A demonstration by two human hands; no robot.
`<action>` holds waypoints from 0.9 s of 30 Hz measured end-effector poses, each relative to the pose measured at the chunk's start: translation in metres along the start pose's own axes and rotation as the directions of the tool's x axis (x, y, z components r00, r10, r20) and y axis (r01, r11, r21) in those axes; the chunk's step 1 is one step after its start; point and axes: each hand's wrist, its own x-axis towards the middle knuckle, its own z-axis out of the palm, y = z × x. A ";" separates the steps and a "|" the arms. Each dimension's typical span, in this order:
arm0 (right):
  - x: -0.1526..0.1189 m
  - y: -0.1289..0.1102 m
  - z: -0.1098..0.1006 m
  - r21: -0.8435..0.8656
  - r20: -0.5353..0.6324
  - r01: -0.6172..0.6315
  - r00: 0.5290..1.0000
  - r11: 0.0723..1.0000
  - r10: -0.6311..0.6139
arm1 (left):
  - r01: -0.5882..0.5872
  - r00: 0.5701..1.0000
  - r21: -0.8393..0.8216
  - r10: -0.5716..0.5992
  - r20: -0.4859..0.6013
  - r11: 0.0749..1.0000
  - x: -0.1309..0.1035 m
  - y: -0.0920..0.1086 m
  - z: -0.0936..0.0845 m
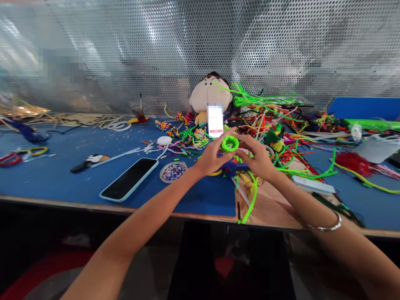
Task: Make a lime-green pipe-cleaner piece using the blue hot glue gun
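A bright green fuzzy ring is held up above the front part of the table, between both hands. My left hand grips its left side, with the thumb below and the fingers behind. On the right side, my right hand is curled with thumb and fingertips at the ring. Behind the hands, a lit phone leans upright against a plush doll. Just under the hands lies a dark blue tool, partly hidden by them.
A dark-screened phone and a round dish of beads lie left of the hands. Tangled colourful pipe cleaners cover the table at right. Scissors lie far left. A perforated metal panel stands behind.
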 end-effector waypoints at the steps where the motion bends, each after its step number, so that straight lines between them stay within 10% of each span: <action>1: 0.000 0.001 0.000 0.011 0.004 -0.013 1.000 1.000 0.013 | 0.018 1.000 -0.015 -0.018 0.009 1.000 0.000 -0.001 0.000; 17: 0.004 0.011 -0.008 -0.037 0.103 -0.095 0.990 0.995 0.098 | 0.153 0.978 -0.094 -0.164 -0.126 0.984 0.007 0.003 -0.006; 21: 0.002 0.017 -0.016 -0.342 0.515 -0.035 0.829 0.939 0.218 | 0.161 0.937 -0.243 -0.225 -0.265 0.957 0.013 0.001 -0.013; 27: -0.002 0.025 -0.007 -0.603 0.529 0.084 0.786 0.793 0.319 | 0.190 0.859 -0.585 -0.421 -0.289 0.788 0.022 -0.007 -0.018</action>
